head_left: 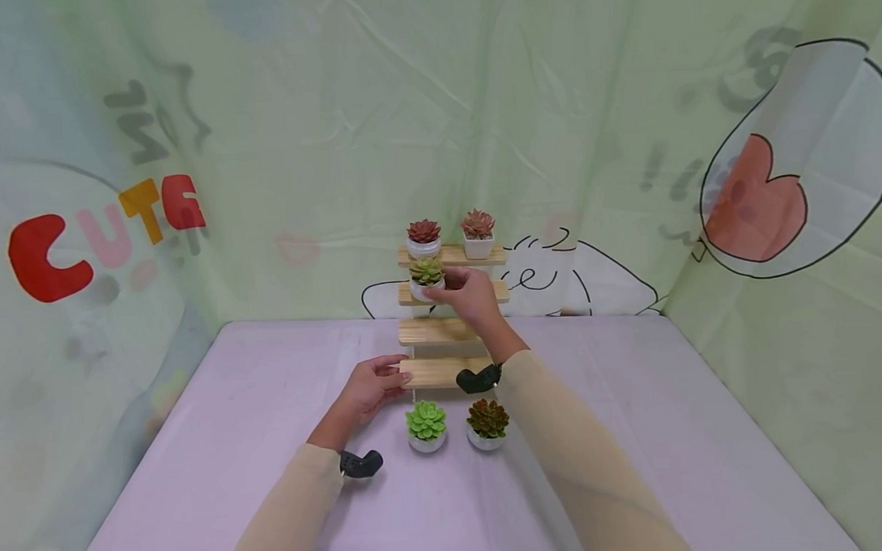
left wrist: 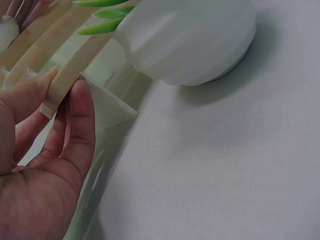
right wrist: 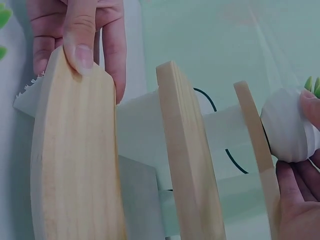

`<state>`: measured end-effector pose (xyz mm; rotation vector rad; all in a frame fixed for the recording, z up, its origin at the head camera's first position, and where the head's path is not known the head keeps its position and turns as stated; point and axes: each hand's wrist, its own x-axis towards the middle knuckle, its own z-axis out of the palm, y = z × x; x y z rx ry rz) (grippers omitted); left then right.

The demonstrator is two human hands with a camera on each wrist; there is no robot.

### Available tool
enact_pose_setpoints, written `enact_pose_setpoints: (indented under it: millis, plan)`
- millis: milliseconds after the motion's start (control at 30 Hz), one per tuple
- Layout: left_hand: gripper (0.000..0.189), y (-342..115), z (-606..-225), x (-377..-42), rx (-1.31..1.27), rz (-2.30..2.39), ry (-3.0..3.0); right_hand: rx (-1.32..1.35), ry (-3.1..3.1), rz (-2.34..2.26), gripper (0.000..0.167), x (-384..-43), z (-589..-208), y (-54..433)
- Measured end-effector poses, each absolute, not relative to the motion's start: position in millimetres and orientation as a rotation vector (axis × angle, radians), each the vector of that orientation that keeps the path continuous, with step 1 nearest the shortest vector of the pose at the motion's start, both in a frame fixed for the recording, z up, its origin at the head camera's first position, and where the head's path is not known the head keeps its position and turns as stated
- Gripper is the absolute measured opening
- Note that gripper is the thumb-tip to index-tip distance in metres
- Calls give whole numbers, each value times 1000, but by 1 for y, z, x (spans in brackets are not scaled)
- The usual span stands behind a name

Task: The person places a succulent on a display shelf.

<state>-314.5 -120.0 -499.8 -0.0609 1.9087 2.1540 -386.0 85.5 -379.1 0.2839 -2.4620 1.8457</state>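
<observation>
A wooden tiered stand (head_left: pixel 430 332) with several light boards stands towards the back of the table. My right hand (head_left: pixel 474 297) grips the white pot of a yellow-green succulent (head_left: pixel 427 272) at the left of the second board from the top. In the right wrist view, that pot (right wrist: pixel 287 125) appears to meet the board at its base. My left hand (head_left: pixel 370 389) pinches the left end of the lowest board (head_left: pixel 437 373). The left wrist view shows its thumb above the board and fingers below.
On the top board sit a dark red succulent (head_left: pixel 423 232) and a pinkish one (head_left: pixel 478 224), in white pots. Before the stand, a bright green succulent (head_left: pixel 426 420) and a reddish-brown one (head_left: pixel 487 418) stand on the pale tablecloth (head_left: pixel 269 379). A printed curtain (head_left: pixel 320 150) hangs behind.
</observation>
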Motion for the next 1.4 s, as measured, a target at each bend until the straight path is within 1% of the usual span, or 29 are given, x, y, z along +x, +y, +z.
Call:
enact_pose_setpoints:
  millis: [433, 667, 1400]
  plan:
    - [45, -118, -501, -314, -77, 2139, 1916, 215, -2501, 1829, 59, -385, -376, 85]
    - [45, -117, -501, -314, -94, 2138, 1916, 233, -2490, 1835, 64, -380, -377, 91]
    - [45, -118, -497, -313, -107, 2155, 1908, 294, -2354, 1932, 51, -349, -391, 126]
